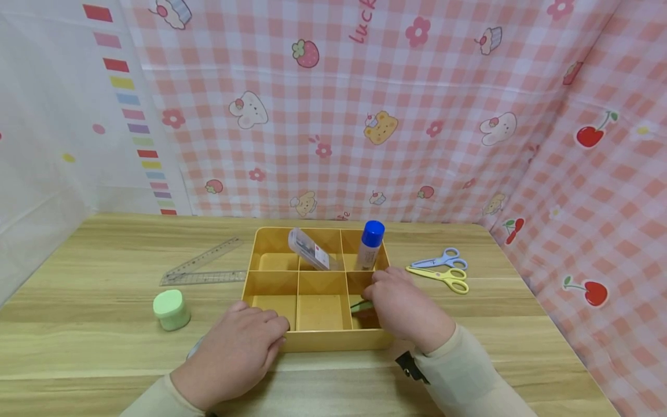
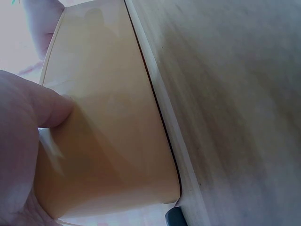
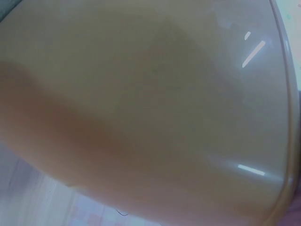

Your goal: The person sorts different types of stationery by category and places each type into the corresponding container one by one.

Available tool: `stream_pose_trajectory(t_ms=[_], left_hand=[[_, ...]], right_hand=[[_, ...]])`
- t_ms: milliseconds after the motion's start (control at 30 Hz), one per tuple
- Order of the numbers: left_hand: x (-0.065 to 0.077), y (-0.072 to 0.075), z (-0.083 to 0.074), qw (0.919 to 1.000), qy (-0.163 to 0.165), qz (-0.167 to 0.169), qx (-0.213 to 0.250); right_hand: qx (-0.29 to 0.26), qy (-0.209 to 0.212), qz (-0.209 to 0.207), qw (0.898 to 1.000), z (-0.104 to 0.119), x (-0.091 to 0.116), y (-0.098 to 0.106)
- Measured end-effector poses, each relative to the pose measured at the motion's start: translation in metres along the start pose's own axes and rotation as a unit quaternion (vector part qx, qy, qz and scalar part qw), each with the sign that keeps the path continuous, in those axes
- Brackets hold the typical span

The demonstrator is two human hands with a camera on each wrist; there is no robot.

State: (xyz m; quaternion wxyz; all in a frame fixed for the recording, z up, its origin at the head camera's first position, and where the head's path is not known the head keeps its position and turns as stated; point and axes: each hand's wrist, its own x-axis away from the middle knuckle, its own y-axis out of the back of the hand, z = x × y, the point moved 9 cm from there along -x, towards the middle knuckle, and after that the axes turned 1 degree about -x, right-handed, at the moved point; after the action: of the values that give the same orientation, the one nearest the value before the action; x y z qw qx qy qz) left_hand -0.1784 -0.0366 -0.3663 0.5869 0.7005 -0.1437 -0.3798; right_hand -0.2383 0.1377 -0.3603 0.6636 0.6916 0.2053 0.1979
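Six compartments in the yellow box [image 1: 333,340], three at the back, three at the front. Back middle: a clear case [image 1: 314,252], tilted, its upper end toward the left. Back right: a blue-capped tube [image 1: 371,243], nearly upright, cap above the rim. Front right: a slim green-and-dark item [image 1: 362,306], partly covered by the right hand [image 1: 403,304].

The right hand reaches over the right wall, fingers down toward that item; cannot tell whether they pinch it, as the hand hides the contact. The left hand [image 1: 242,350] grips the box at its front left corner, fingers over the rim, thumb against the outer wall; the green-and-dark item lies well to its right.

On the table [image 1: 521,341], left of the box: a pale green tub [image 1: 172,311] and a clear ruler [image 1: 205,278]. Right of it: blue scissors [image 1: 432,262] just beside yellow scissors [image 1: 440,277].
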Motion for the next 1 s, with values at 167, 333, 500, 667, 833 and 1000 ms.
stream_pose_trajectory(t_ms=[167, 333, 500, 667, 833, 1000], left_hand=[[-0.001, 0.001, -0.001, 1.0000, 0.000, 0.000, 0.001], [-0.001, 0.002, -0.001, 1.0000, 0.002, 0.001, 0.003], [-0.001, 0.002, -0.001, 1.0000, 0.005, 0.007, 0.004], [-0.001, 0.002, -0.001, 0.9999, 0.005, 0.010, 0.006], [-0.001, 0.001, -0.001, 0.9999, 0.004, 0.011, 0.003], [0.000, 0.001, -0.001, 1.0000, 0.002, 0.007, 0.001]], right_hand=[[-0.013, -0.011, 0.004, 1.000, -0.002, 0.000, 0.001], [-0.023, 0.000, -0.012, 1.000, -0.002, 0.000, 0.005], [-0.044, 0.003, -0.035, 0.998, -0.004, 0.000, 0.013], [-0.054, 0.007, -0.056, 0.997, -0.007, 0.003, 0.022], [-0.066, -0.002, -0.068, 0.995, -0.012, 0.005, 0.029], [-0.078, -0.019, -0.066, 0.995, -0.018, 0.007, 0.032]])
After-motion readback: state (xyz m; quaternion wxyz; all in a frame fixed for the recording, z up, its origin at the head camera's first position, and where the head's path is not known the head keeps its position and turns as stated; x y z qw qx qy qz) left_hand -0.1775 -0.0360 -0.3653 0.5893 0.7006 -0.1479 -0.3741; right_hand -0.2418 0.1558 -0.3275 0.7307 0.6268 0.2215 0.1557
